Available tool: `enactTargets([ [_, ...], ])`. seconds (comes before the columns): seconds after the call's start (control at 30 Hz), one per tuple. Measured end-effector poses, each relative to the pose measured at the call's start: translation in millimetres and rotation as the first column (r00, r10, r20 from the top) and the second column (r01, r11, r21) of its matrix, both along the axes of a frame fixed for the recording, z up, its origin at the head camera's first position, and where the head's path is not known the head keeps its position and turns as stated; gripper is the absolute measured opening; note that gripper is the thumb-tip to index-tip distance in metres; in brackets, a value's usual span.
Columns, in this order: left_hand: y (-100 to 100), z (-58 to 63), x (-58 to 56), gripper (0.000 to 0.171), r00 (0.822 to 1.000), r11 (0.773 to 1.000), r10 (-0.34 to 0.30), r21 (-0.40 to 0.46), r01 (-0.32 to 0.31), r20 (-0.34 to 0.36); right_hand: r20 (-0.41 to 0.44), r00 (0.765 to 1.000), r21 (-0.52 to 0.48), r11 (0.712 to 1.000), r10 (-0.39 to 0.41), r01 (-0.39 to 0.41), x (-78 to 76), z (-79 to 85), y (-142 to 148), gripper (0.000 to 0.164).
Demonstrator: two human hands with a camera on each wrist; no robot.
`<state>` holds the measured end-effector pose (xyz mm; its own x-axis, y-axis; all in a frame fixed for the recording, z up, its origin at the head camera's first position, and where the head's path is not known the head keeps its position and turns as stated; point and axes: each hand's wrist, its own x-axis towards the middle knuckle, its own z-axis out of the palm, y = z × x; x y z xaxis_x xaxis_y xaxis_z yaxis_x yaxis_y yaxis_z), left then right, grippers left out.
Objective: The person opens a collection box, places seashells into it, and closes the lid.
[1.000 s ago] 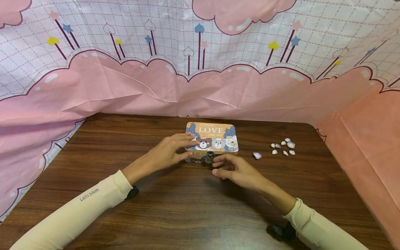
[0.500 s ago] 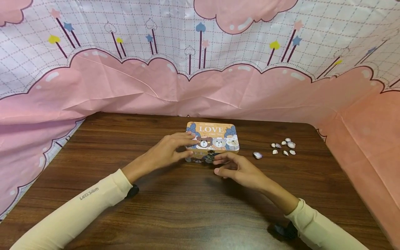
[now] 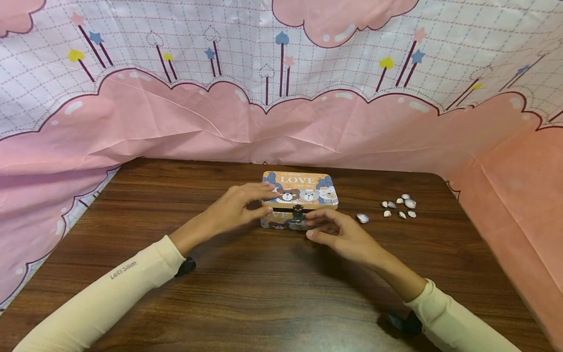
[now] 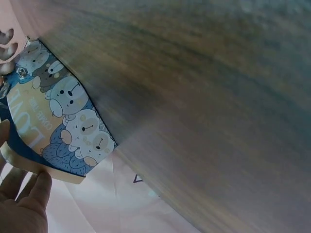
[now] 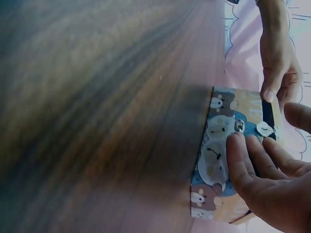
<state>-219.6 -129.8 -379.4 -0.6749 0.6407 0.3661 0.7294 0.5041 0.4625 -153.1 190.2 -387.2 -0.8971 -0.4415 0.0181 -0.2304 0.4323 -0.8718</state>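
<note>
A tin box (image 3: 308, 195) with printed bears and the word LOVE stands on the brown table. Its lid (image 3: 303, 182) is raised slightly at the front, where a dark gap shows. My left hand (image 3: 230, 208) pinches the lid's left front edge, thumb at the front and fingers on top. In the left wrist view, its fingertips (image 4: 41, 187) touch the lid's rim. My right hand (image 3: 347, 237) is at the box front beside the metal clasp (image 3: 298, 215). In the right wrist view, its fingers (image 5: 238, 155) lie against the printed front, fairly straight, with the thumb apart.
To the right of the box lie several small seashells (image 3: 410, 203) in a loose group, and one purplish shell (image 3: 362, 218) nearer the box. A pink and white patterned cloth (image 3: 198, 127) hangs behind the wooden table (image 3: 264, 293).
The lid's front edge has risen, opening a dark gap above the box front. My left hand has shifted up slightly with it. My right fingers have moved slightly right, uncovering the clasp.
</note>
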Motion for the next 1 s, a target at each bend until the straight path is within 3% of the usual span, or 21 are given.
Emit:
enactTargets([
  [0.17, 1, -1.4, 2.7, 0.043, 1.0, 1.0, 0.011, 0.005, -0.011, 0.005, -0.117, 0.988, 0.044, 0.993, -0.106, 0.112, 3.0, 7.0, 8, 0.033],
  [0.3, 2, -2.1, 6.7, 0.041, 0.999, 1.0, 0.027, 0.015, -0.027, -0.022, -0.296, 0.944, 0.064, 0.983, -0.144, 0.17, 0.4, 9.4, 16, 0.023],
  [0.43, 3, -3.8, 10.5, 0.038, 0.996, 0.998, 0.042, 0.05, -0.038, -0.082, -0.508, 0.85, 0.07, 0.977, -0.139, 0.202, -4.8, 9.1, 23, 0.019],
  [0.53, 4, -5.9, 12.5, 0.035, 0.99, 0.995, 0.065, 0.081, -0.055, -0.122, -0.621, 0.77, 0.049, 0.974, -0.145, 0.222, -9.0, 6.8, 26, 0.022],
  [0.6, 5, -7.2, 14.0, 0.034, 0.987, 0.992, 0.089, 0.097, -0.077, -0.133, -0.661, 0.735, 0.032, 0.973, -0.152, 0.23, -11.6, 5.0, 27, 0.024],
  [0.67, 6, -8.0, 16.0, 0.034, 0.985, 0.988, 0.118, 0.114, -0.104, -0.125, -0.654, 0.736, 0.025, 0.968, -0.172, 0.248, -13.8, 3.8, 28, 0.027],
  [0.7, 6, -8.7, 16.9, 0.035, 0.983, 0.985, 0.137, 0.121, -0.122, -0.118, -0.637, 0.749, 0.028, 0.965, -0.184, 0.261, -14.7, 3.6, 29, 0.028],
  [0.87, 9, -9.0, 20.8, 0.053, 0.971, 0.96, 0.24, 0.146, -0.238, 0.01, -0.44, 0.857, 0.098, 0.934, -0.269, 0.343, -17.3, 4.7, 31, 0.042],
  [1.0, 9, -8.0, 21.3, 0.072, 0.932, 0.932, 0.315, 0.127, -0.339, 0.178, -0.285, 0.906, 0.152, 0.919, -0.312, 0.364, -18.0, 7.2, 32, 0.058],
])
